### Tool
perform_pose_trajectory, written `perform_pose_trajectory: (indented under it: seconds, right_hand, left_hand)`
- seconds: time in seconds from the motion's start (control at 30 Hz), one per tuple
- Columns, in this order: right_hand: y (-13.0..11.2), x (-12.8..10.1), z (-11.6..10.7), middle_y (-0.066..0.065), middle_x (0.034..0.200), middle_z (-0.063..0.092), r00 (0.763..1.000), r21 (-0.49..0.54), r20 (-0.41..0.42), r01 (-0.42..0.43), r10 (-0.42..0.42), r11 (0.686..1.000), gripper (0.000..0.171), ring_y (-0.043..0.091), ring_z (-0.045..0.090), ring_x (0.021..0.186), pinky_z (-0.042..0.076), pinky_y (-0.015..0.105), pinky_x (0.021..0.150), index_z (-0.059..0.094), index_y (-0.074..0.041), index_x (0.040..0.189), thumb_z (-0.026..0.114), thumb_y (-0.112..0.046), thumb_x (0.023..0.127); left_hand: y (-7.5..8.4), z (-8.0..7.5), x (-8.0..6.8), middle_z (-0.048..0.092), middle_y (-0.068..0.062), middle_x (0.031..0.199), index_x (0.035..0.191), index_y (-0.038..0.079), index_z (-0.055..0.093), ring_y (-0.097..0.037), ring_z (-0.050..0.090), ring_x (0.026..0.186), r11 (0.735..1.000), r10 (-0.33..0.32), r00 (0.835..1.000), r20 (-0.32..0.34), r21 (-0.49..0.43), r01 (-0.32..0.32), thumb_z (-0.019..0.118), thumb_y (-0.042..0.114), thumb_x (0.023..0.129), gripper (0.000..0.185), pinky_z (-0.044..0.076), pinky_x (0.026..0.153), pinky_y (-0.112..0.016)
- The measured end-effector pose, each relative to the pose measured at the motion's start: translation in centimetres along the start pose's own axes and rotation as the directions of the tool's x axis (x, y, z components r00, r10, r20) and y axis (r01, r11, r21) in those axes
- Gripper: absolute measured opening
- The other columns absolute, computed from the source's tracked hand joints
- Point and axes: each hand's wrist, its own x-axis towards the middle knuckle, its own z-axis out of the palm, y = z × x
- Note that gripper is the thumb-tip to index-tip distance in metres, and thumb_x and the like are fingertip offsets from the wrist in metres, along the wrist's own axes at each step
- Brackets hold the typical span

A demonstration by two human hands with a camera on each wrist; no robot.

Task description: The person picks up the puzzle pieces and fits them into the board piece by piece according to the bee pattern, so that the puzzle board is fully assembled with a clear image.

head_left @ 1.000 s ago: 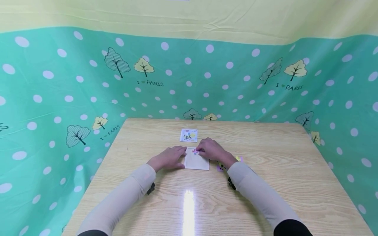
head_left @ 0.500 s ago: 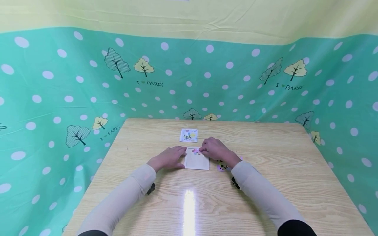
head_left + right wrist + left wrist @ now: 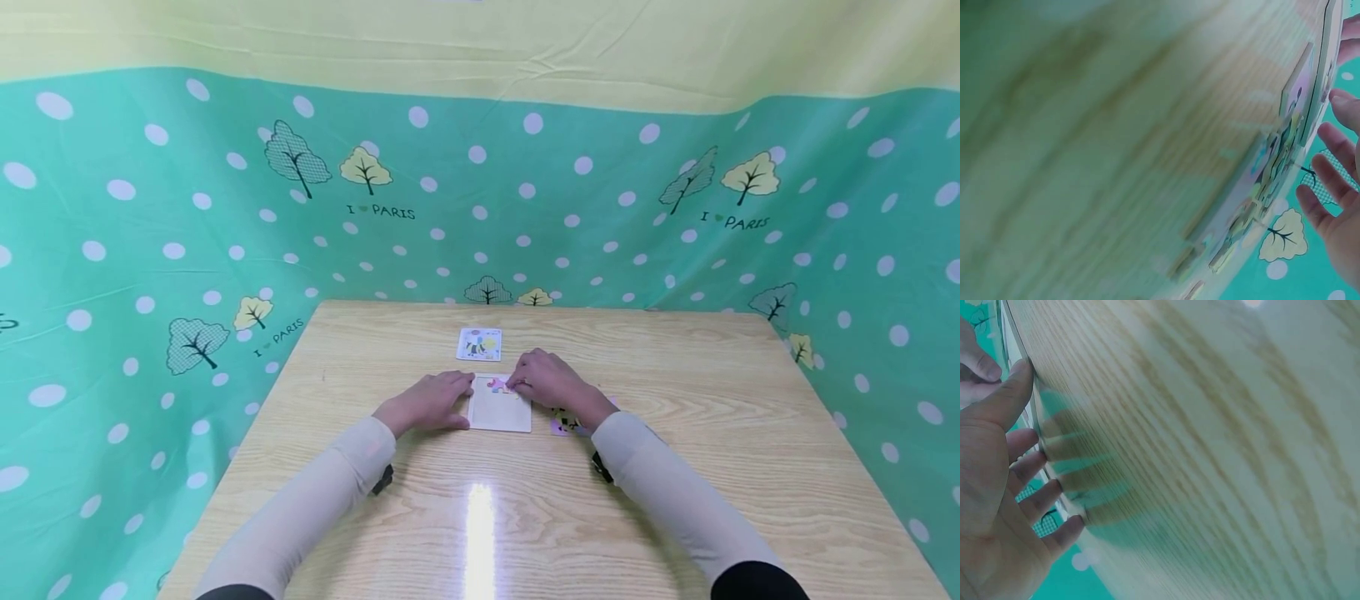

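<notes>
A square white puzzle tray (image 3: 498, 414) lies on the wooden table. Along its top edge sit pink jigsaw pieces (image 3: 497, 385). My left hand (image 3: 431, 402) rests at the tray's left edge, thumb and fingers spread; the left wrist view has these fingertips (image 3: 1072, 525) touching the side. Over the tray's upper right my right hand (image 3: 550, 381) pinches a small jigsaw piece, mostly covered by the fingers. The right wrist view shows that hand's other fingers loosely bent, but not the pinch clearly. Loose jigsaw pieces (image 3: 564, 422) with pink and yellow print lie beneath the right wrist.
Behind the tray lies a square picture card (image 3: 480, 344) printed with a yellow and black figure. The wooden table (image 3: 712, 433) reaches to a green dotted curtain (image 3: 480, 200) at the back and sides. Lamp glare (image 3: 480, 542) shines near the front.
My right hand has shifted slightly right, and more of the pink pieces in the tray shows. The left hand and the tray have stayed in place.
</notes>
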Motion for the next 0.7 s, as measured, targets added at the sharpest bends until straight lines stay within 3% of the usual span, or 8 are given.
perform_pose_trajectory:
  seconds: [0.7]
  right_hand:
    - [-0.34,-0.38,-0.18,0.004,0.122,0.068,0.996,-0.006,0.063,-0.063,0.063,0.998,0.02,0.026,0.06,0.112,0.056,0.047,0.092,0.079,-0.03,0.113,0.063,-0.033,0.101]
  left_hand:
    - [0.27,-0.11,0.02,0.037,-0.012,0.164,0.151,0.01,0.046,-0.032,0.037,0.151,1.0,-0.017,1.0,0.008,-0.003,0.017,0.068,0.055,0.092,0.077,0.035,0.122,-0.055]
